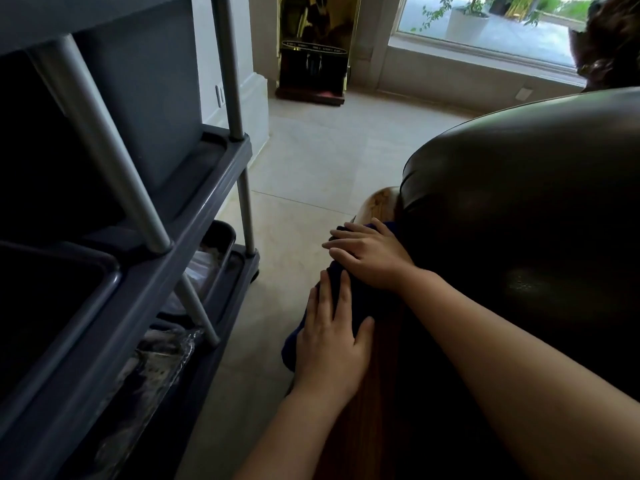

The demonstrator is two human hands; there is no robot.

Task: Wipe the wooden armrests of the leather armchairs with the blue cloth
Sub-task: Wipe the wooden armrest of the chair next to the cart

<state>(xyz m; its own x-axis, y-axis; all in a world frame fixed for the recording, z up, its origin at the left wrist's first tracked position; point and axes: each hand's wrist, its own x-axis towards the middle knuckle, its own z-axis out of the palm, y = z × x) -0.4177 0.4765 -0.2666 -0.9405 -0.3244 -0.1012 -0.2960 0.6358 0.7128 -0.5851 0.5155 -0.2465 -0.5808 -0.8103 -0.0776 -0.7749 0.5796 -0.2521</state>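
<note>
A dark leather armchair fills the right side. Its wooden armrest runs from the lower middle up to a rounded end by the chair's cushion. A dark blue cloth lies draped over the armrest and hangs off its left side. My left hand lies flat on the near part of the cloth, fingers spread. My right hand presses flat on the far part of the cloth, fingers pointing left. Most of the armrest under the cloth and hands is hidden.
A grey plastic service cart with metal posts and bins stands close on the left, leaving a narrow strip of pale tiled floor. A brass-and-dark stand is against the far wall. A low window is at the back right.
</note>
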